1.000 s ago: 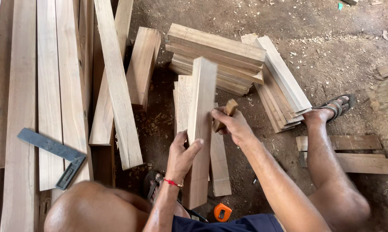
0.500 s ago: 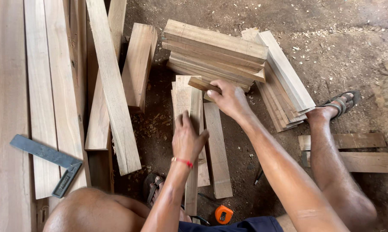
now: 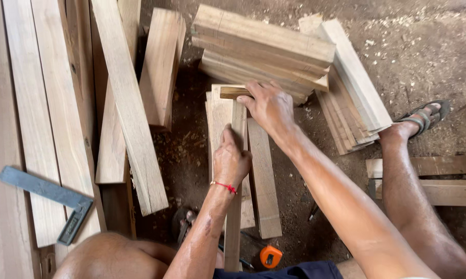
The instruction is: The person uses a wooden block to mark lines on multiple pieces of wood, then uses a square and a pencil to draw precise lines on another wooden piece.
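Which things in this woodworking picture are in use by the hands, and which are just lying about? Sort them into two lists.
In hand:
left hand gripping the narrow board on edge
right hand holding the small wooden block

Lying about:
try square
orange tape measure
stacked boards
long planks

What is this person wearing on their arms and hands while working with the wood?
Both arms are bare, with no sleeves and no gloves. The left hand has a thin red thread bracelet around its wrist. The right hand wears nothing: no ring, watch or band is visible.
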